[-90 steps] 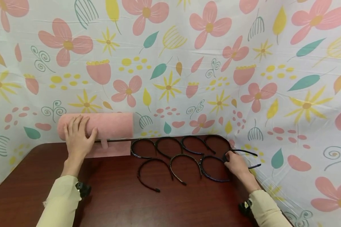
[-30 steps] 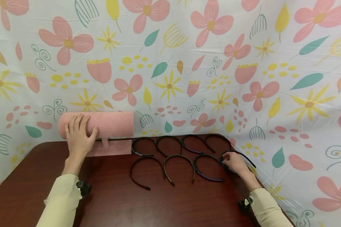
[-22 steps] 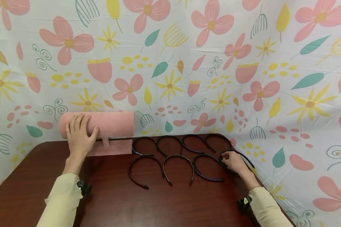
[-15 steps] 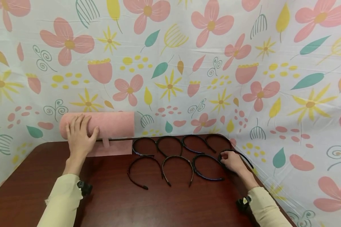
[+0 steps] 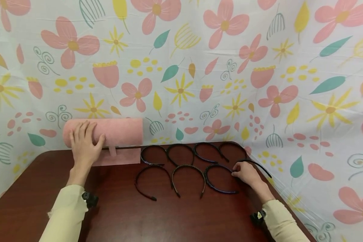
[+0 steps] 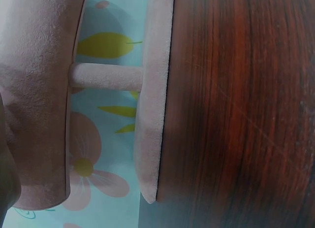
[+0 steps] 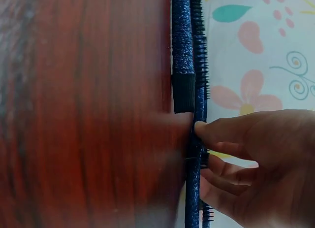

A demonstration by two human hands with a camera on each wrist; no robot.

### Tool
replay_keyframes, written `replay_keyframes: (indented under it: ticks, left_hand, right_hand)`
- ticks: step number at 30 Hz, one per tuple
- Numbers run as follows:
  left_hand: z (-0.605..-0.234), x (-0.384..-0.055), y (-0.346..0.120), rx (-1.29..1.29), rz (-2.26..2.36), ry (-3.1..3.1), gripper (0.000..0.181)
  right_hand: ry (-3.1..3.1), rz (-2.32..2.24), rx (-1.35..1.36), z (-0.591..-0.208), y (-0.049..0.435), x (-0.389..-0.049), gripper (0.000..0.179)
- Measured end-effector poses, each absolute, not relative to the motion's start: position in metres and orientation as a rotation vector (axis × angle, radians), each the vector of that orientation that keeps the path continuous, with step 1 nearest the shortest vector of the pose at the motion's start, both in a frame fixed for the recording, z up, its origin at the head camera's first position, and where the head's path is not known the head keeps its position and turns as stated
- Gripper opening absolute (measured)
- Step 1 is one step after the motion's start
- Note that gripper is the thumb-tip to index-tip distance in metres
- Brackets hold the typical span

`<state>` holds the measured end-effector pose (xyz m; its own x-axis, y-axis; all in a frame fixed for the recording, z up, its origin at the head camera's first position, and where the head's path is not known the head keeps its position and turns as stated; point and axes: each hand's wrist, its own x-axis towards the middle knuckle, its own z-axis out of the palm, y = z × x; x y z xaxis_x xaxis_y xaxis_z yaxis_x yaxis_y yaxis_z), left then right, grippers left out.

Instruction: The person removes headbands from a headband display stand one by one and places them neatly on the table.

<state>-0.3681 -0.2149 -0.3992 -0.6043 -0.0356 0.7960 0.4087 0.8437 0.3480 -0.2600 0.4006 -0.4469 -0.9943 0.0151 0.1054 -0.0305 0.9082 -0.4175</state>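
Note:
My left hand (image 5: 85, 144) rests on a pink padded roll (image 5: 124, 131) on a short post, part of a headband stand, with its fingers spread over the top. In the left wrist view, the roll's post (image 6: 106, 76) joins a flat pink base (image 6: 153, 100). My right hand (image 5: 248, 174) pinches a dark headband (image 5: 261, 168) at the table's right edge, most of it hidden by the hand. In the right wrist view, the thumb presses a glittery blue band (image 7: 193, 198), with curled fingers behind it. Just left of that hand lies a blue toothed headband (image 5: 211, 183).
Several dark headbands lie in two rows, including a gold-trimmed one (image 5: 188, 166) and a dark red one (image 5: 137, 188) in front. The brown table (image 5: 169, 222) meets a flowered cloth (image 5: 181, 67) at the back and right.
My right hand has moved slightly left and lowered the dark headband, turning it at the right edge. The front-row headbands have shifted left. My left hand stays on the roll.

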Motion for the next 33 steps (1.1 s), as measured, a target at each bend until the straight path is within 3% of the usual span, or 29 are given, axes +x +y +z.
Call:
replay_keyframes:
  ticks: [12, 23, 33]
  left_hand:
    - [-0.395, -0.371, -0.215, -0.271, -0.643, -2.128, 0.057]
    - [-0.401, -0.365, -0.215, -0.274, -0.66, -2.147, 0.057]
    - [-0.399, -0.368, -0.216, -0.273, -0.641, -2.13, 0.057]
  right_hand:
    - [-2.981, 0.565, -0.059, -0.444, 0.392, -0.261, 0.012]
    - [-3.0, 0.667, -0.06, -0.442, 0.389, -0.258, 0.025]
    - [-2.919, 0.662, -0.056, -0.442, 0.392, -0.267, 0.025]
